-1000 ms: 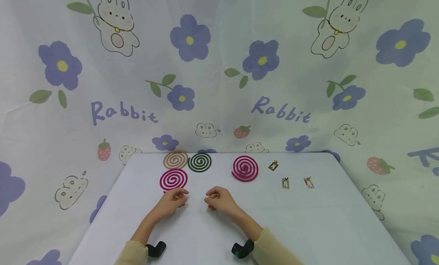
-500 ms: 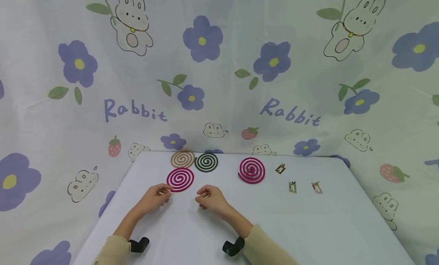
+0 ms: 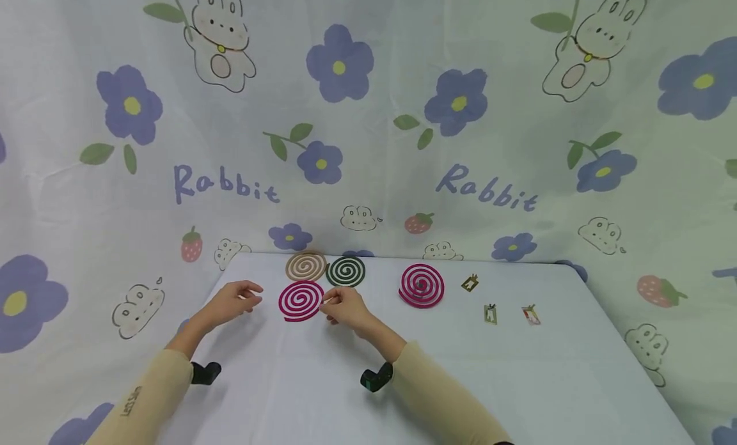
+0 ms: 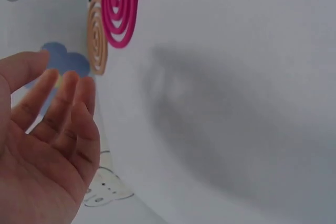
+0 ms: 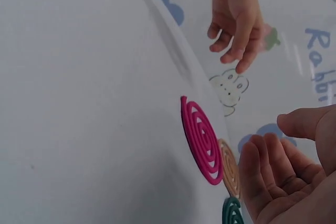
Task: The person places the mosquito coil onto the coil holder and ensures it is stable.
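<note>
A pink mosquito coil (image 3: 301,299) lies flat on the white table, left of the middle. My right hand (image 3: 345,306) hovers at its right edge, with fingers loosely bent and nothing held. To the coil's left, my left hand (image 3: 233,301) is raised over the table with relaxed, spread fingers and an empty palm. Behind the pink coil lie a tan coil (image 3: 306,266) and a dark green coil (image 3: 345,271). Seen from the left wrist, the left hand (image 4: 52,140) casts a shadow on the tabletop. The right wrist view shows the right hand's (image 5: 286,177) fingers gently curved.
Another pink coil (image 3: 421,286) with a dark centre lies farther right. Beyond it are a gold rectangular metal piece (image 3: 470,282) with small prongs, a similar pale piece (image 3: 490,314) and a red-and-white one (image 3: 531,315). A printed curtain (image 3: 368,112) hangs behind the table (image 3: 460,374).
The left hand has moved left and forward, away from the pink coil. My right hand has shifted left and forward to that coil's edge. The head view has turned slightly. The coils look unmoved.
</note>
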Motion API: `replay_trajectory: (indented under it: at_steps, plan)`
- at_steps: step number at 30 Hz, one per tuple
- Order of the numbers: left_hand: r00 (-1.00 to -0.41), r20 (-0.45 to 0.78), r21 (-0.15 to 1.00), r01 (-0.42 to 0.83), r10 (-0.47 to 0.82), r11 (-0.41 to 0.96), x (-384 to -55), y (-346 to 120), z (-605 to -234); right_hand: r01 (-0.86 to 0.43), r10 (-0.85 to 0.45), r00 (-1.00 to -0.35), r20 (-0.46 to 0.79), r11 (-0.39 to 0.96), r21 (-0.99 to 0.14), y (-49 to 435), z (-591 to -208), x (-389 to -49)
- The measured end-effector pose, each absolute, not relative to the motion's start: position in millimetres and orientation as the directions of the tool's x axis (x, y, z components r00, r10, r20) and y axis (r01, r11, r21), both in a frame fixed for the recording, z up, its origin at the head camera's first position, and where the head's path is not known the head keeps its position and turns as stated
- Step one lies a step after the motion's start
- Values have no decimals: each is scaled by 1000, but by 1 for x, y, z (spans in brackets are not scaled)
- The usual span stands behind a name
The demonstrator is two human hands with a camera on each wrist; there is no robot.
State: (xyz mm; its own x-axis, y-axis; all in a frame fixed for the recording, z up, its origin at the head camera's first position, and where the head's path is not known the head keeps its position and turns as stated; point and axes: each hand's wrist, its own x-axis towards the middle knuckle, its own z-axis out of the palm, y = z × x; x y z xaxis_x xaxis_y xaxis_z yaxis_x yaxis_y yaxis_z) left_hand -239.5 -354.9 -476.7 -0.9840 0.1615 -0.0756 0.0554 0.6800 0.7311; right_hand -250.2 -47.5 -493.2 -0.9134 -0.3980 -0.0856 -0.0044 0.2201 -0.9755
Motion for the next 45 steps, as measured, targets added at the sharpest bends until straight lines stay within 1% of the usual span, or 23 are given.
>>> replay_trajectory:
  at_steps: [7, 15, 23, 30, 34, 41, 45]
  plan:
    - [-985, -117, 713, 6, 127, 701, -265, -360, -476, 9, -373, -920, -119, 283, -959, -54, -489, -280]
    - [-985, -156, 732, -65, 74, 678, -280, -354, -492, 37, -340, -927, -156, 331, -943, -57, -493, -300]
    - [-988, -148, 764, -84, 46, 640, -283, -346, -505, 63, -315, -931, -186, 364, -929, -60, -508, -307]
    - [-985, -172, 756, -113, 29, 644, -286, -343, -515, 40, -306, -936, -174, 397, -917, -62, -521, -308]
    - [-985, -171, 748, -107, 35, 655, -286, -343, -519, 19, -303, -940, -157, 414, -910, -65, -526, -307]
    - [-988, -130, 727, -41, 78, 685, -289, -346, -530, -12, -294, -945, -141, 461, -887, -69, -531, -307]
    - [-989, -131, 698, -41, 72, 715, -287, -344, -527, -34, -290, -948, -134, 508, -861, -70, -534, -309]
